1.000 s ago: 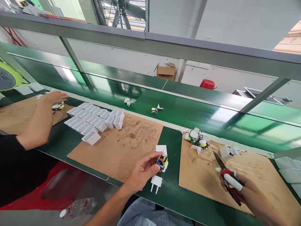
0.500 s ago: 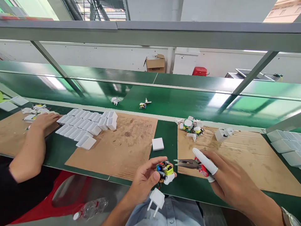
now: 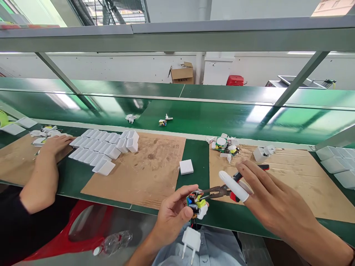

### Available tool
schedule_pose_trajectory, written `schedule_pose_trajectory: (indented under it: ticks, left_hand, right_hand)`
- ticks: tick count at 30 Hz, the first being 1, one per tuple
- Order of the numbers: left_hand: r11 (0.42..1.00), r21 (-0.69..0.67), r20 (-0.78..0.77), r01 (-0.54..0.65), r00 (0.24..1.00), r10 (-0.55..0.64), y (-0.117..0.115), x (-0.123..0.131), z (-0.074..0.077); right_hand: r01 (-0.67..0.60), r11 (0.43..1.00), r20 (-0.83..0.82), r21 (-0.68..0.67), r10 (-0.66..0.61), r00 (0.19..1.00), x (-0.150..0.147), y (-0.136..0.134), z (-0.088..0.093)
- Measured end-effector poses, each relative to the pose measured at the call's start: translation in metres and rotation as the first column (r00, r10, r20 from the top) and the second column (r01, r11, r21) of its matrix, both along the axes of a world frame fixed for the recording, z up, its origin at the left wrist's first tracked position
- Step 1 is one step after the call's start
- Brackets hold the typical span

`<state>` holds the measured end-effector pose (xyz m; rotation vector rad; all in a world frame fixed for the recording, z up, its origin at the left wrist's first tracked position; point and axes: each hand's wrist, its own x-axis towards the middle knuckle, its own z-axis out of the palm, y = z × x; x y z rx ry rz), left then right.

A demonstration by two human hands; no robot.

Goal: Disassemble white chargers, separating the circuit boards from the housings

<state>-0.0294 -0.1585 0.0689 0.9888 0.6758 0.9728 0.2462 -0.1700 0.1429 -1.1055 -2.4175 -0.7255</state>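
My left hand [image 3: 173, 218] pinches a small circuit board [image 3: 195, 203] with a yellow transformer, near the front edge of the table. From the board hangs a white plug piece [image 3: 191, 238] with two pins, joined by short wires. My right hand [image 3: 266, 192], with white covers on its fingers, is closed round pliers [image 3: 222, 191] with red and black handles. The jaws are slightly apart and reach the upper right side of the board; whether they touch it is unclear. A square white cover [image 3: 186, 167] lies on the green table beyond my left hand.
Rows of white housings [image 3: 95, 147] stand at left, more housings [image 3: 337, 160] at far right. Board parts [image 3: 226, 145] and a filled housing [image 3: 262, 153] lie on the right cardboard [image 3: 291, 184]. At left rests another person's arm [image 3: 41, 173].
The pliers have moved left to the board, and their handles have swung, the jaws now angling down-left. My right hand has turned. The hanging plug has shifted slightly right and down.
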Motion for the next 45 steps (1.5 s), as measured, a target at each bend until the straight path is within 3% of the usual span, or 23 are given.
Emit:
schedule_pose_trajectory:
  ticks: [7,16,21,27,33,39,45]
  left_hand:
    - [1.000,0.028,-0.021,0.009,1.000,-0.008,-0.001,0.001,0.001]
    - [1.000,0.028,-0.031,0.010,0.999,-0.010,0.000,0.003,0.001]
    - [0.998,0.056,-0.041,0.006,0.999,-0.003,0.000,0.006,0.003]
    - [0.981,0.189,-0.128,-0.039,0.990,0.064,0.000,0.007,0.002]
    - [0.956,0.291,-0.138,-0.017,0.989,0.060,-0.013,0.009,-0.004]
    - [0.920,0.392,-0.173,-0.010,0.981,0.085,-0.018,0.010,-0.006]
    - [0.885,0.466,-0.122,-0.018,0.989,0.085,-0.015,0.011,-0.007]
  right_hand:
    - [0.032,0.998,0.045,0.048,-0.034,0.998,-0.006,-0.001,0.001]
    - [0.055,0.998,-0.064,-0.006,-0.056,0.996,-0.008,-0.004,-0.005]
    - [0.077,0.997,-0.040,-0.015,-0.077,0.996,-0.006,-0.006,-0.005]
    - [0.093,0.993,0.090,0.070,-0.099,0.991,-0.005,-0.006,0.001]
    - [0.057,0.998,-0.048,0.042,-0.055,0.997,-0.007,-0.006,0.003]
    - [0.025,0.996,0.114,0.084,-0.034,0.993,-0.004,-0.003,0.006]
    - [-0.028,0.996,0.145,0.088,0.015,0.989,0.000,0.004,0.007]
